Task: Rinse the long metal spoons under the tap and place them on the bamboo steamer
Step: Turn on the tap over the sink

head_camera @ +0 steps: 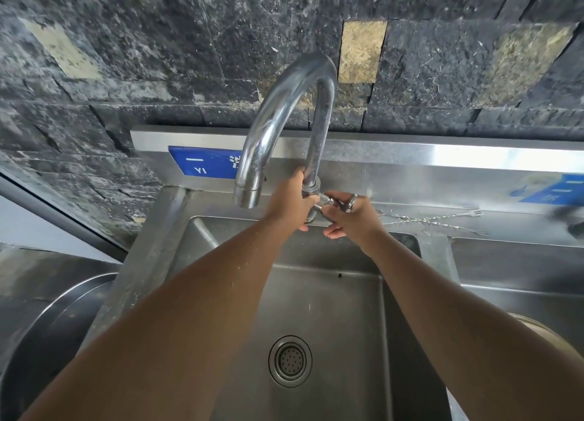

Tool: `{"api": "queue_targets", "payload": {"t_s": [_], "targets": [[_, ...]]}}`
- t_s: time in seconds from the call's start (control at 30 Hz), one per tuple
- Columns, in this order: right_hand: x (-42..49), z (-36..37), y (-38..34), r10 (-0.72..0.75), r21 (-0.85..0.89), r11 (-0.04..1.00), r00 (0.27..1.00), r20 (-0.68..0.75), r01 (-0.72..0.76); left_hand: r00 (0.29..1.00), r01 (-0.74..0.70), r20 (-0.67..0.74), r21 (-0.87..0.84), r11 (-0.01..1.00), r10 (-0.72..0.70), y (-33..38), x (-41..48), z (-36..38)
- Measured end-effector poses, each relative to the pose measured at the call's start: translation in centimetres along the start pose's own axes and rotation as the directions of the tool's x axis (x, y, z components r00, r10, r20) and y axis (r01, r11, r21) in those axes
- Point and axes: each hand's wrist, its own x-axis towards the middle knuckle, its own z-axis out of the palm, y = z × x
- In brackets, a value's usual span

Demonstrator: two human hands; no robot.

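Observation:
A tall curved chrome tap (284, 104) stands at the back of a steel sink (325, 297), its spout over the basin. No water runs from the spout. My left hand (289, 199) grips the base of the tap's upright pipe. My right hand (352, 213) holds the small metal tap handle (328, 201) sticking out to the right of that base. No long metal spoons are in view. At the right edge, a curved tan rim (534, 326) shows behind my right forearm; it may be the bamboo steamer.
The basin holds only its round drain strainer (290, 360). A large round steel pot (53, 326) sits at the lower left. A second basin (518, 266) lies to the right. Water is splashed on the ledge (433, 221) behind it. A dark stone wall (189, 41) rises behind.

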Motion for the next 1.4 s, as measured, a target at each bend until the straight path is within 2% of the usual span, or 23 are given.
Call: {"api": "queue_targets", "payload": {"t_s": [0.7,0.93,1.07,1.17,1.3,1.4], "targets": [[0.0,0.2,-0.2,0.042,0.05,0.998,0.999,0.003,-0.042,1.0,-0.011,-0.022,0.013,1.0,0.012,-0.5,0.3,0.3],[-0.1,0.2,-0.4,0.064,0.065,0.996,0.998,0.007,-0.064,0.999,-0.035,-0.038,0.058,0.998,0.038,-0.8,0.4,0.2],[-0.3,0.2,-0.9,0.106,0.085,0.991,0.994,0.008,-0.107,0.997,-0.066,-0.04,0.144,0.987,0.072,-0.7,0.7,-0.1],[-0.7,0.0,-1.2,0.142,0.111,0.983,0.99,0.024,-0.144,0.998,-0.042,-0.039,0.149,0.988,0.049,-0.4,0.7,-0.2],[-1.5,-0.5,-1.3,0.173,0.168,0.971,0.985,0.01,-0.173,0.991,0.028,-0.131,0.075,0.997,-0.018,0.4,-0.5,0.7],[-2.4,-1.4,-1.1,0.162,0.139,0.978,0.986,-0.025,-0.158,0.973,0.085,-0.215,0.011,0.996,-0.08,1.4,-2.0,1.7]]}}
